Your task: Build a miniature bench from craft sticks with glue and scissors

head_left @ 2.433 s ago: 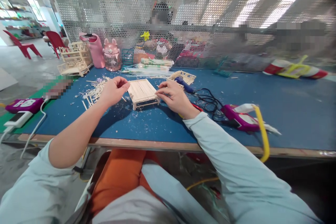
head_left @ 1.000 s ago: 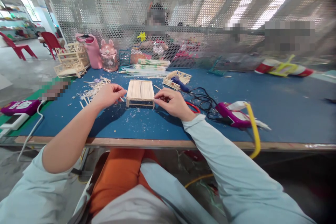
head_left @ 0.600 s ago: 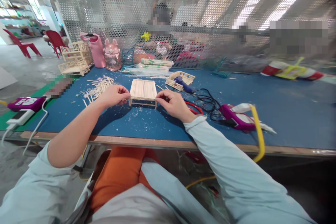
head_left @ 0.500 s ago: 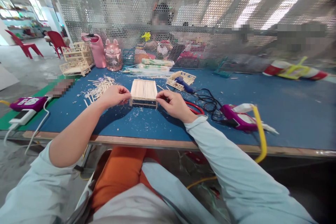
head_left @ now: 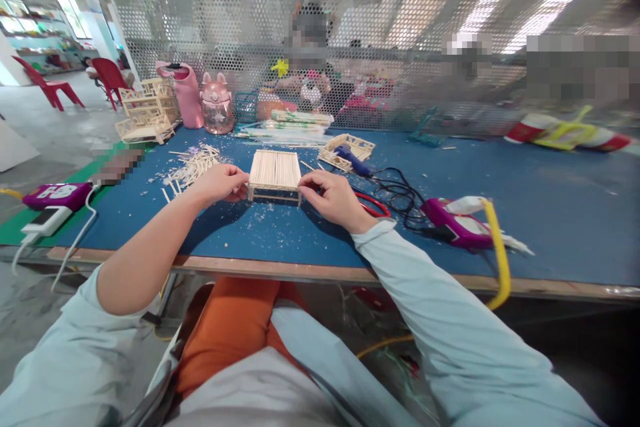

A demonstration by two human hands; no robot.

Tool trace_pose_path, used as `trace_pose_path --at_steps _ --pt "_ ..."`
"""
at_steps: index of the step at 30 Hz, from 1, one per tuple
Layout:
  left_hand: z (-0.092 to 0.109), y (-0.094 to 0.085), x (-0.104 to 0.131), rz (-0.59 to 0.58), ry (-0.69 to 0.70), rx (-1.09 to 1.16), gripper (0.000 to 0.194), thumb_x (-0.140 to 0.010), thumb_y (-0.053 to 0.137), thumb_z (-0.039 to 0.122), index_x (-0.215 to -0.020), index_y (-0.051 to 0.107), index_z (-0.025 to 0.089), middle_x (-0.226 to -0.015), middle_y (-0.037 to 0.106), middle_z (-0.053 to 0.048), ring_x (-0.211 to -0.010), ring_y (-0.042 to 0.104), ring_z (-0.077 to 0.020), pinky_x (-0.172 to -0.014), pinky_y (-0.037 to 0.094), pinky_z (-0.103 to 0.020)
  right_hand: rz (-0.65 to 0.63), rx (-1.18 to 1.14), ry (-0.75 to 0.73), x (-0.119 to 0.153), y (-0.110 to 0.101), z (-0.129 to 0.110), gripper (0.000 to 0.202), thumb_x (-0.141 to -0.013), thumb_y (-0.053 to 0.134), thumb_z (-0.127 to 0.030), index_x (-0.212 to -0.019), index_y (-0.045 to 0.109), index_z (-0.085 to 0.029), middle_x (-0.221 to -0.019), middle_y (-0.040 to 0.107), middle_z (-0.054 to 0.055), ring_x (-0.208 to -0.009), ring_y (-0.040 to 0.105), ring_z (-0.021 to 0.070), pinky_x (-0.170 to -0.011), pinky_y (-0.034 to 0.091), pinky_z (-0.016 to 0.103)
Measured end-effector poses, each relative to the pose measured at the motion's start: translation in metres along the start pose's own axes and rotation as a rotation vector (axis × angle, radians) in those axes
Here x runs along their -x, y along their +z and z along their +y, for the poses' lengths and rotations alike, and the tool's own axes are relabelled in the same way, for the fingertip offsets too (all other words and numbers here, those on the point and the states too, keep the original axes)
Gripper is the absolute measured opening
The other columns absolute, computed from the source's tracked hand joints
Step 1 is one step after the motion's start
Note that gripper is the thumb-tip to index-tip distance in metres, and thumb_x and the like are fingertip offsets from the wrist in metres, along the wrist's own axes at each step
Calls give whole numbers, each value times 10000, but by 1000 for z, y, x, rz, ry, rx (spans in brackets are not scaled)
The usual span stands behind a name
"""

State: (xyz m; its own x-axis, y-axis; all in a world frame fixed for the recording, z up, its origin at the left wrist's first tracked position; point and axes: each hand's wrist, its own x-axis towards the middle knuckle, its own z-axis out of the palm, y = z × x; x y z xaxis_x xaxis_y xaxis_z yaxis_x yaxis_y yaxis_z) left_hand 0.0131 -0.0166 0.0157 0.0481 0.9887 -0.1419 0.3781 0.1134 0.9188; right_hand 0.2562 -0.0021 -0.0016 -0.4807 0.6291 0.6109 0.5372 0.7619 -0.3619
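While the small wooden stick platform (head_left: 275,176) lay turned at an angle a couple of seconds back, with its long side slanting away from the near edge of the tabletop (head_left: 310,240), it now sits square to that edge, and both hands have closed in from the loose positions they held beside it. The left hand (head_left: 220,183) has its fingertips (head_left: 243,179) pinched together on the platform's near left corner, and the right hand (head_left: 333,197) has its thumb and forefinger pressed together on the near right corner, so the piece stands between the two hands, gripped at both ends. It rests on its short legs on the blue tabletop, a little left of the middle and back from the near edge, with pale crumbs and shavings scattered on the mat just in front of it. A heap of loose sticks (head_left: 193,167) lies to the left behind the left hand, and a small stick frame (head_left: 347,148) with a blue-handled tool (head_left: 353,161) lies behind the right hand. Toward the right, black cables (head_left: 397,195) run to a purple device (head_left: 457,227), and a finished stick model (head_left: 147,113) stands near the far left corner.
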Motion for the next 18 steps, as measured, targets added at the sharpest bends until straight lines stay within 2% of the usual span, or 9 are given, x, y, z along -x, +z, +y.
trace_pose_path --at_steps 5,18 --pt "0 0 1 -50 15 0 169 -829 543 265 -700 551 156 -668 621 -13 -627 605 -101 -594 473 -232 -4 -4 12 0 0 -1 117 -805 511 -205 -744 605 -172 -720 639 36 -642 547 130 -631 420 279" --pt "1 0 4 -80 46 -17 147 -814 548 260 -706 559 161 -695 639 -29 -641 595 -100 -614 468 -238 0 -4 59 -1 3 -3 102 -779 498 -194 -716 575 -171 -679 610 24 -608 518 127 -607 400 261"
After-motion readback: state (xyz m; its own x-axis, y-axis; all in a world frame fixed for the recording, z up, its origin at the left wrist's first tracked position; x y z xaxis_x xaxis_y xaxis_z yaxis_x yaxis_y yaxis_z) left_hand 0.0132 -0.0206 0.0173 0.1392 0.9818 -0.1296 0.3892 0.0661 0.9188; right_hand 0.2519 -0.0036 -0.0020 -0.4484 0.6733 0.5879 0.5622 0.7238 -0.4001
